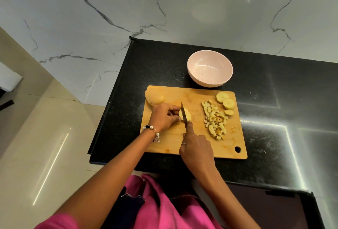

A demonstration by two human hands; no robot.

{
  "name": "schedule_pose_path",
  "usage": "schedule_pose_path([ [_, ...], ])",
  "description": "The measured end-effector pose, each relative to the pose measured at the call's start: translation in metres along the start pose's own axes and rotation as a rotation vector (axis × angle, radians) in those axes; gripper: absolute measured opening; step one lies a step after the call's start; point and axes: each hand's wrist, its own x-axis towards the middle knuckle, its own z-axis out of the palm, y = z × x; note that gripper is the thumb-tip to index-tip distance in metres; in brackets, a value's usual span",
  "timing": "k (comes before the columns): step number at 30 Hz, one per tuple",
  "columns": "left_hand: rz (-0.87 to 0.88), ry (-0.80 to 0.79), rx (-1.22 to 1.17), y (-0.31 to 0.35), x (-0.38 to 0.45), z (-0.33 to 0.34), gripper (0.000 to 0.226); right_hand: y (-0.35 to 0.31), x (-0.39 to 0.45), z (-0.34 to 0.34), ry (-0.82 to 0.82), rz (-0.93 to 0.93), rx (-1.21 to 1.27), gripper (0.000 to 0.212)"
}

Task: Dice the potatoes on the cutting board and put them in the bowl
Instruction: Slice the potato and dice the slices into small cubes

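On the wooden cutting board (168, 142) my left hand (164, 117) pinches a pale potato piece (189, 114) with curled fingers. My right hand (196, 149) grips a knife (184, 114), index finger along the spine, the blade standing in the potato piece. A larger potato piece (154, 97) lies at the board's far left corner. A heap of diced potato (214, 120) sits on the board's right half, with three round slices (226, 102) beyond it. The pink bowl (210, 68) stands behind the board and holds nothing.
The board lies on a black stone counter (274, 104) against a white marble wall (164, 9). The counter's left edge drops to a beige tiled floor (45, 137). My pink clothing (159, 208) shows at the bottom.
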Motion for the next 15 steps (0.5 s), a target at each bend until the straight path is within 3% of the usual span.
schedule_pose_path([
  [15, -0.088, 0.038, 0.027, 0.002, 0.008, 0.007, 0.031, -0.011, 0.01, 0.019, 0.071, -0.079, -0.125, 0.068],
])
